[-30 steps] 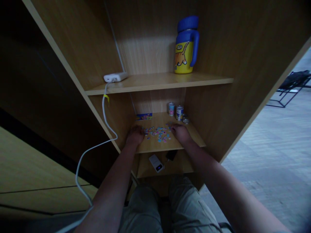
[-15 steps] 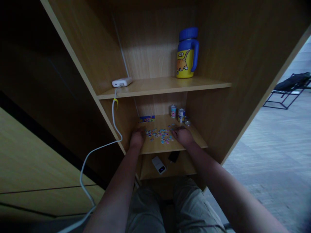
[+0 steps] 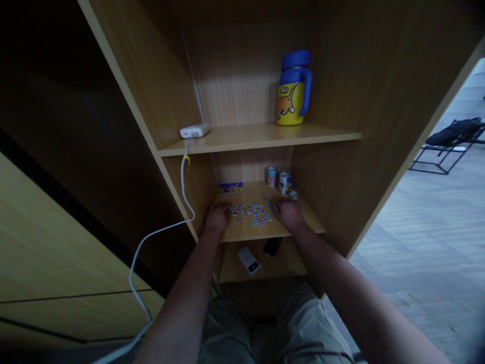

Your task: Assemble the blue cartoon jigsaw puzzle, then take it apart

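Many small, colourful jigsaw puzzle pieces [image 3: 254, 211] lie scattered on the middle shelf of a wooden cabinet. At their left edge is my left hand [image 3: 217, 217], low over the shelf, with its fingers curled together and in shadow. My right hand [image 3: 288, 213] is at the right edge of the pieces, its fingers drawn together and pointing inward. Whatever either hand pinches is too small and dark to make out. Behind the pieces, at the back left, is a blue printed card [image 3: 231, 187]. A small printed can [image 3: 271, 176] and another can [image 3: 284, 182] stand at the back right.
Round metal lids [image 3: 293, 193] sit beside the cans. The upper shelf [image 3: 246, 137] holds a blue-and-yellow mug [image 3: 291, 101] and a white power bank [image 3: 194, 131], whose cable [image 3: 151, 233] hangs down at the left. Below lie another power bank [image 3: 248, 260] and a dark phone-like object [image 3: 272, 246].
The view has shifted slightly, so everything sits a little lower and to the right. Both hands stay beside the pieces; the right hand's fingers are drawn in a little.
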